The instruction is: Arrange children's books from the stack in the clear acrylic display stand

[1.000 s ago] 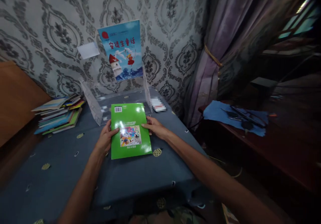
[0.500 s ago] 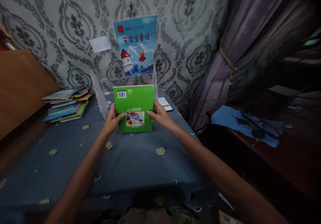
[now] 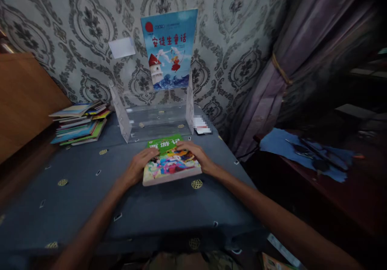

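A thick book [image 3: 171,163] with a green and colourful cover is tilted low over the table, its front cover facing up and its page edge toward me. My left hand [image 3: 142,163] grips its left side, fingers over the cover. On the right side my right hand [image 3: 195,155] holds it too, fingers lying across the upper cover. Just behind stands a clear plastic rack [image 3: 159,117] with several tiers. A blue storybook [image 3: 171,52] with a tower and waves on its cover stands upright on the rack's upper part.
A stack of books [image 3: 81,125] lies at the left beside a brown wooden panel [image 3: 27,100]. A phone [image 3: 202,125] rests right of the rack. Blue cloth [image 3: 278,145] with glasses and small items lies on a dark red surface at right. A purple curtain [image 3: 272,88] hangs behind.
The book has turned from its green back cover, held upright, to its front cover facing up. Both hands have brought it lower and nearer, leaving the rack's lower tiers in view.
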Demonstrator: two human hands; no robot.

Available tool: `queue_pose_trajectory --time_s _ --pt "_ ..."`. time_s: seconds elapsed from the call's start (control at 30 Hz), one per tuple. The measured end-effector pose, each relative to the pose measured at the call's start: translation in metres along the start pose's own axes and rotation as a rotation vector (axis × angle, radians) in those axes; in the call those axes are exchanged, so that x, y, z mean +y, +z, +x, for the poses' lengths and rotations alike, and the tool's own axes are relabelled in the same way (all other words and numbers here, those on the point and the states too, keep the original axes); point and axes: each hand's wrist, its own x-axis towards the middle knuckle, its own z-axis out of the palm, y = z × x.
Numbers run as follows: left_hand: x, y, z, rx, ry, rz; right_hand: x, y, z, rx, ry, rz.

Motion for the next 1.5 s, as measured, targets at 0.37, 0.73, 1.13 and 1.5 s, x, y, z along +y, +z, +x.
queue_pose_trajectory --time_s 0.37,0.73,1.13,1.5 --pt "-0.019 0.009 -0.005 -0.321 0.074 0.323 0.011 0.008 -0.012 -0.221 -0.025 -0.218" --pt "-0.016 0.010 0.001 -0.418 0.064 0.419 0.004 -0.005 -0.008 -0.346 0.014 -0.367" --pt "-0.016 -0.005 0.008 -0.408 -0.135 0.380 0.035 0.021 0.031 -0.185 0.105 -0.423" --pt "-0.032 0.009 0.036 -0.158 -0.295 0.269 0.077 0.018 0.039 -0.026 0.172 -0.241"
